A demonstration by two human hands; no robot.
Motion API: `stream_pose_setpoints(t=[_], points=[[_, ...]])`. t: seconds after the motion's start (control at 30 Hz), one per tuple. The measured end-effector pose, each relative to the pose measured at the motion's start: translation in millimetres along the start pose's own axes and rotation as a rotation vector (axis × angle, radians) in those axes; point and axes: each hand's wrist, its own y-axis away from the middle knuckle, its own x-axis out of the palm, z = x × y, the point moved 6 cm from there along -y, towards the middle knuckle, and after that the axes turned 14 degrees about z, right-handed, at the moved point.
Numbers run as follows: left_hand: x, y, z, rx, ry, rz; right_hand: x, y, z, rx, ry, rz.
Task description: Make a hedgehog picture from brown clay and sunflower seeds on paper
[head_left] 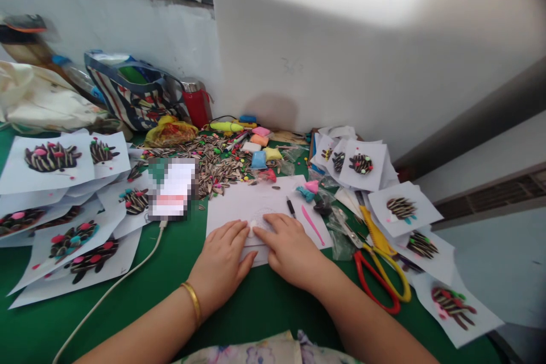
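Observation:
A white sheet of paper lies on the green table in front of me. My left hand rests on its lower part, fingers extended and thumb apart. From the other side my right hand lies on the sheet with its index finger stretched towards the left fingertips. Between the fingertips is a small white lump on the paper. Faint dotted marks show above the right fingers. A black pen and a pink modelling tool lie on the sheet's right side.
Sunflower seeds and clay blocks lie behind the sheet. Seed pictures are stacked left and right. Red-handled scissors lie near my right forearm. A phone with a cable stands left; a red flask is behind.

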Motion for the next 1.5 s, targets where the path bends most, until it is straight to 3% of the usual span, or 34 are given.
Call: stream_pose_setpoints(t=[0.43, 0.93, 1.5], points=[[-4.7, 2.7, -4.6, 0.061, -0.017, 0.043, -5.9, 1.1, -4.7, -0.008, -0.051, 0.016], [-9.2, 4.9, 0.4, 0.028, -0.034, -0.014, -1.3, -0.7, -4.9, 0.002, -0.018, 0.021], [-8.8, 6.5, 1.0, 0.02, -0.102, 0.025, -2.7, 0.2, -6.8, -0.005, -0.034, 0.038]])
